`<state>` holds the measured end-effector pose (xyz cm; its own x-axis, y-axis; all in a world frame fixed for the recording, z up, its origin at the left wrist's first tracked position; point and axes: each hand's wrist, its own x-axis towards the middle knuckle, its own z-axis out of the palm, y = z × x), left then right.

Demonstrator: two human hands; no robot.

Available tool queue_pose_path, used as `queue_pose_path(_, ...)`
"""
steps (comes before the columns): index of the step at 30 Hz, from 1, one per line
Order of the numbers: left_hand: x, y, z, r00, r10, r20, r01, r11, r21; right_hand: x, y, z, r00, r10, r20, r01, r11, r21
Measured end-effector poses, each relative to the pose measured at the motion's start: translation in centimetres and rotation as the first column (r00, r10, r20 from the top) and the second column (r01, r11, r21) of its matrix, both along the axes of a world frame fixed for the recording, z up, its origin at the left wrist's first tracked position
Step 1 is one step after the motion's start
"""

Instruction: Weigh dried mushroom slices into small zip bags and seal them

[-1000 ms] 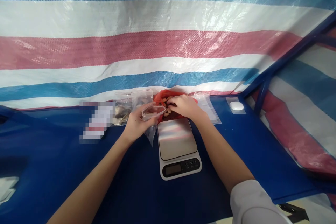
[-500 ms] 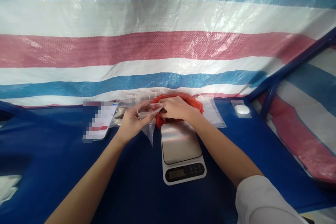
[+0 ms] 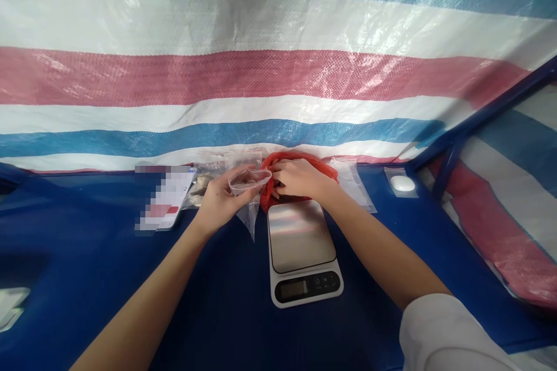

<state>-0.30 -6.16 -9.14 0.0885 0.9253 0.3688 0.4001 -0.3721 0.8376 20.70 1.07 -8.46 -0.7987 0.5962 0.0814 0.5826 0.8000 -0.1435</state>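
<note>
My left hand (image 3: 220, 200) is closed round a clear plastic zip bag (image 3: 249, 185), whose mouth is held wide and faces up. A corner of that bag hangs below the fingers. My right hand (image 3: 298, 178) reaches into a red plastic bag (image 3: 272, 200) just right of the clear one. Its fingers are curled down, and whatever they grip inside is hidden. In front of the red bag, almost touching it, lies a white kitchen scale (image 3: 302, 237) with a bare metal plate and a dark display.
Left of my hands lie a bag with pale lumps (image 3: 200, 185) and a phone (image 3: 172, 200), partly blurred out. To the right are flat clear bags (image 3: 354, 185) and a white oval object (image 3: 402, 184). A striped tarp (image 3: 278, 75) hangs behind the blue table (image 3: 209, 313).
My right hand has moved a little right, away from the clear bag's mouth and over the red bag. The left hand still holds the clear bag in nearly the same place.
</note>
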Motion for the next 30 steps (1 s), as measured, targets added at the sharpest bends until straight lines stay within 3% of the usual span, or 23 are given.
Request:
queue_pose_path(5, 0.1, -0.3, 0.6, 1.000, 0.005, -0.007, -0.005, 0.999, -0.041, -0.2, -1.4, -0.1, 0.998, -0.043, -0.041, 0.042, 0.999, -0.014)
queue_pose_path(13, 0.0, -0.2, 0.1, 1.000, 0.001, 0.001, -0.001, 0.999, -0.046, -1.0, -2.7, -1.8, 0.987, -0.160, 0.008, 0.158, 0.982, 0.100)
queue_pose_path(30, 0.2, -0.1, 0.1, 1.000, 0.014, 0.021, -0.013, 0.999, -0.049, -1.2, -2.9, -2.1, 0.984, -0.177, 0.034, 0.172, 0.977, 0.125)
